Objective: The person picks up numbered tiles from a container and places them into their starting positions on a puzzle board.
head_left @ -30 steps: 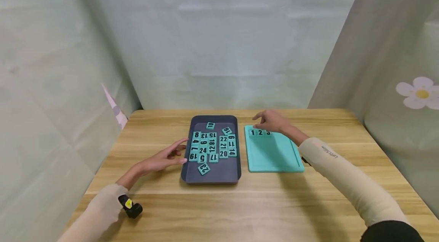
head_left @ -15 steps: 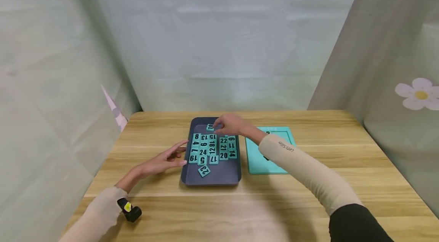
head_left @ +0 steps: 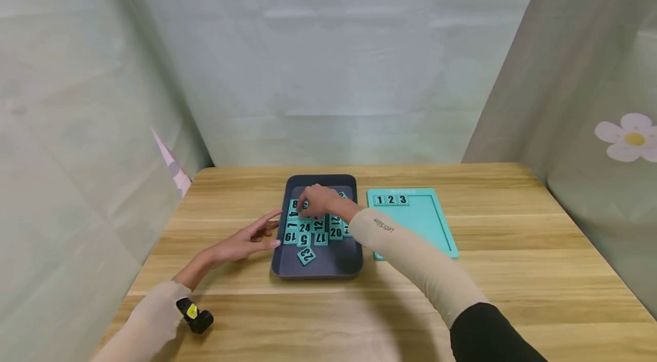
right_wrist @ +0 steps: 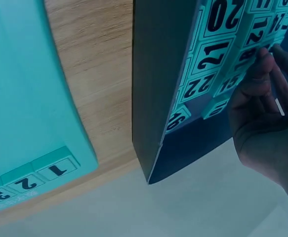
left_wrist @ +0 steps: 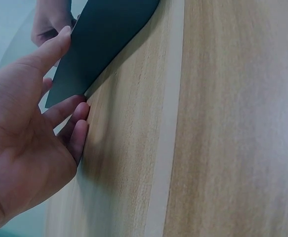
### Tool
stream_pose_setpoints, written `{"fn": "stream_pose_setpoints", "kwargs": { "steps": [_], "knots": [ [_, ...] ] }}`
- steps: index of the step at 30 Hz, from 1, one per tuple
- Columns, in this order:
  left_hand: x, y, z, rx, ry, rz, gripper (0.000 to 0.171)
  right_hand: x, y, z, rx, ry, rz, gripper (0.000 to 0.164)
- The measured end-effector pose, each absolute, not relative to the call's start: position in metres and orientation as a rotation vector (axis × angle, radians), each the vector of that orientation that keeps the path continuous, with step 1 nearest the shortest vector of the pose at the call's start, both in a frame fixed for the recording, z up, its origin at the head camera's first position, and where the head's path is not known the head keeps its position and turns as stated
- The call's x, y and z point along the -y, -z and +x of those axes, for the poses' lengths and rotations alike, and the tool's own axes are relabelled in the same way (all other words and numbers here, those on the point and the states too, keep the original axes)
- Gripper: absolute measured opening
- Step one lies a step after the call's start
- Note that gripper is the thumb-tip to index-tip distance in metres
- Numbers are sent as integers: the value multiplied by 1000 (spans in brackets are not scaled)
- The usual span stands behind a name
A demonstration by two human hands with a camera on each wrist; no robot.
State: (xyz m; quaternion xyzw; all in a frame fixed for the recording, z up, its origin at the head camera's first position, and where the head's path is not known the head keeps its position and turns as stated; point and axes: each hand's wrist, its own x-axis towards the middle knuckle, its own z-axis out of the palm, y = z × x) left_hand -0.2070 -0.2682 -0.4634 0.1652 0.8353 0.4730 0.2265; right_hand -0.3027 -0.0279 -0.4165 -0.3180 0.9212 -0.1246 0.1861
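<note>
A dark grey tray holds several loose turquoise number tiles. My left hand is at the tray's left side, thumb and fingers extended; in the left wrist view the thumb touches the tray wall and the lower fingers lie by its bottom edge. My right hand reaches over the upper left tiles, thumb and index finger slightly apart close to the 4 tile. In the right wrist view its fingertips are right at the tiles, and the hand covers some of them.
Right of the tray lies a turquoise framed board with tiles 1, 2 and 3 lined up in its top left corner. The right sleeve crosses over the board's lower left. A wooden table carries everything, with curtains around it.
My right hand has moved left from the board's top corner, across the tray's top right, to the tiles at the tray's upper left. The left hand has stayed by the tray.
</note>
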Motion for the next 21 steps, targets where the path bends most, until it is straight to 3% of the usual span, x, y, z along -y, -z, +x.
{"fn": "stream_pose_setpoints", "kwargs": {
  "steps": [9,21],
  "knots": [
    [270,465,-206,-2294,-1304,452,75,42,421,-300,-2716,218,-868,27],
    [271,464,-204,-2276,-1304,451,75,44,421,-293,-2669,81,-924,41]
  ]
}}
